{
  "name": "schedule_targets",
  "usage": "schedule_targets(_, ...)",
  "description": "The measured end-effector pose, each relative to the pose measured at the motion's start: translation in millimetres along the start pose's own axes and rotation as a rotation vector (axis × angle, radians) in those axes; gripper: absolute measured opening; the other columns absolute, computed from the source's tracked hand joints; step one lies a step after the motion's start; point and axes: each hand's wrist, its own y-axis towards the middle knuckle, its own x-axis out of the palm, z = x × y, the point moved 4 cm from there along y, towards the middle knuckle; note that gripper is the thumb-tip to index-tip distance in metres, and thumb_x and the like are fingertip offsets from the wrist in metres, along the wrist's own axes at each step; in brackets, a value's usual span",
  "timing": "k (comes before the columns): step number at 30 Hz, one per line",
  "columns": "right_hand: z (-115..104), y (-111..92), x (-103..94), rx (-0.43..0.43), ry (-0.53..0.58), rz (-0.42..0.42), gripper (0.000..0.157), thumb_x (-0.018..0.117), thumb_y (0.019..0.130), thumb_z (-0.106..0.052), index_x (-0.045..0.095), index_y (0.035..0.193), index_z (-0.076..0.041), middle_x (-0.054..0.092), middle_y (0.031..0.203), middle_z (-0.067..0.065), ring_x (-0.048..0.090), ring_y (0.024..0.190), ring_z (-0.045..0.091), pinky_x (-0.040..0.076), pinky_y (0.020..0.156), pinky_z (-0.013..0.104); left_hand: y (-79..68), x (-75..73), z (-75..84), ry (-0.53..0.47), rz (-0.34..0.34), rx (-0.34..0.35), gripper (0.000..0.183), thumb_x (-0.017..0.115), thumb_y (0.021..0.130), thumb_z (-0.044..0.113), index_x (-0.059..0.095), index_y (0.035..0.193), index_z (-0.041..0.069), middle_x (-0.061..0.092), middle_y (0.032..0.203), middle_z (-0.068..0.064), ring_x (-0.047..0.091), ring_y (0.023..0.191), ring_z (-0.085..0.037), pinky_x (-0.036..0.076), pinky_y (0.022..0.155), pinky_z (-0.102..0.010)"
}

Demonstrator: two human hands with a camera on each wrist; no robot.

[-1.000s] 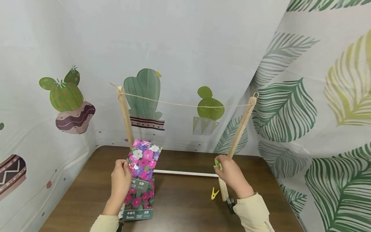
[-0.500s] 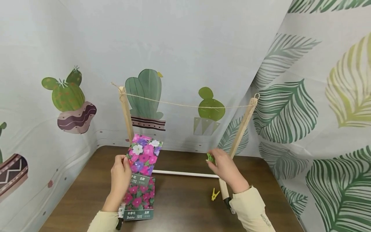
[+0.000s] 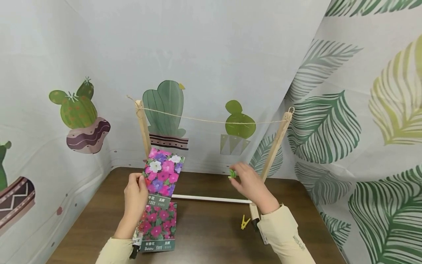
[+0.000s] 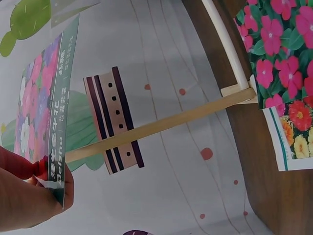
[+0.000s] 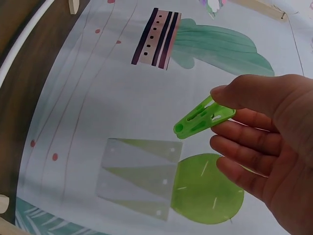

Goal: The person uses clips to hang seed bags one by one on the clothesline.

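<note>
My left hand (image 3: 134, 194) pinches the side edge of a flower seed packet (image 3: 163, 170) with pink, purple and white blooms. The packet stands upright, raised in front of the left wooden post (image 3: 144, 128). In the left wrist view the packet (image 4: 41, 98) appears nearly edge-on, thumb and fingers at its lower corner. Between thumb and index finger, my right hand (image 3: 252, 185) pinches a small green clothespin (image 5: 203, 117), its other fingers loosely bent. This hand is in front of the right post (image 3: 275, 146), below a thin string (image 3: 201, 120) tied between the two post tops.
A second packet with pink flowers (image 3: 158, 223) lies on the brown table (image 3: 204, 234), with another orange-and-yellow flowered one (image 4: 299, 129) partly under it. A yellow clothespin (image 3: 244, 222) lies near the right post's foot. A white rod (image 3: 211, 199) joins the posts low down.
My right hand has moved left and up with the green clothespin, away from the right post. My left hand has raised the packet slightly. The yellow clothespin stays put.
</note>
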Motion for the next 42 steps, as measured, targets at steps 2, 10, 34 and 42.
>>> schedule_targets(2,-1.9,3.8,-1.0,-0.018,-0.008,0.003,0.029,0.074,0.082,-0.007,0.062,0.108,0.0,0.063,0.1,0.009,0.059,0.094,0.025,0.05,0.08,0.039,1.5,-0.9,1.4,-0.004,0.014,0.016,0.014,0.043,0.101,0.005,0.049,0.102,-0.007,0.055,0.079,-0.017,0.052,0.067,-0.028,0.041,0.061,-0.04)
schedule_targets(10,-13.5,18.8,-9.3,-0.084,-0.001,0.01,0.028,0.073,0.083,-0.007,0.061,0.108,-0.001,0.063,0.102,0.009,0.059,0.101,0.027,0.048,0.087,0.041,7.8,-4.5,8.0,-0.02,0.053,0.047,0.012,0.044,0.1,0.004,0.05,0.101,-0.007,0.056,0.079,-0.019,0.053,0.069,-0.031,0.041,0.064,-0.044)
schedule_targets(34,-43.0,67.0,-30.9,-0.247,-0.003,0.078,0.026,0.074,0.081,-0.004,0.061,0.105,-0.002,0.061,0.101,0.007,0.057,0.094,0.023,0.048,0.083,0.036,34.6,-11.0,28.1,-0.071,0.093,0.085,0.019,0.043,0.101,0.009,0.05,0.102,-0.008,0.056,0.085,-0.022,0.051,0.072,-0.031,0.038,0.065,-0.039)
schedule_targets(42,-56.2,88.0,-44.3,-0.316,0.008,0.131,0.025,0.074,0.081,-0.004,0.062,0.104,0.0,0.062,0.099,0.009,0.058,0.095,0.025,0.048,0.085,0.036,44.4,-11.6,28.7,-0.097,0.095,0.066,0.021,0.042,0.102,0.011,0.051,0.104,-0.008,0.057,0.087,-0.021,0.049,0.072,-0.027,0.034,0.064,-0.029)
